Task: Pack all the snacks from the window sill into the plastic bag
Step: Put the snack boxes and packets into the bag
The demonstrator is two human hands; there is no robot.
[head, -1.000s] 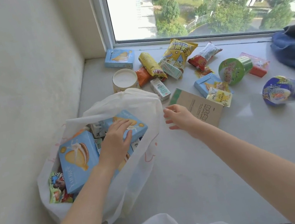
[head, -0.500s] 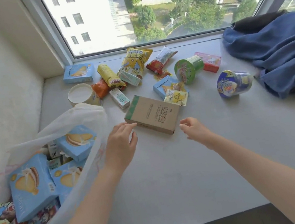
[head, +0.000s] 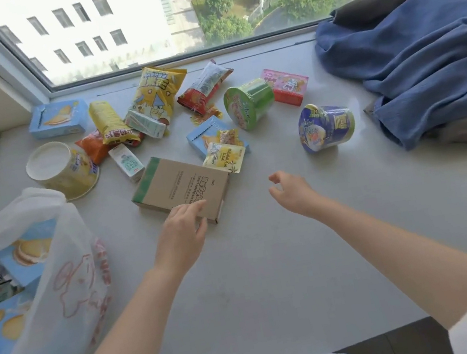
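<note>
1. Head view, far left: the bag (head: 45, 303) sags open at the sill's (head: 275, 278) left end, blue biscuit boxes (head: 22, 257) already inside. The left hand (head: 178, 236), which was down in the bag a second ago, has come out and crossed to the cardboard box (head: 179, 188).
2. That suggests one drop-off is finished and the box is likely next.
3. The left hand is released, fingers stretched flat, tips on the box's near edge, not yet gripping.
4. Beyond it, most snacks still wait on the sill: yellow cup (head: 64, 169), packets (head: 152, 97), green cup (head: 247, 102), purple cup (head: 324, 126).
5. The right hand (head: 292, 193) hovers right of the box, loosely curled, holding nothing.
6. Far right, blue cloth (head: 417, 57) lies heaped.
</note>
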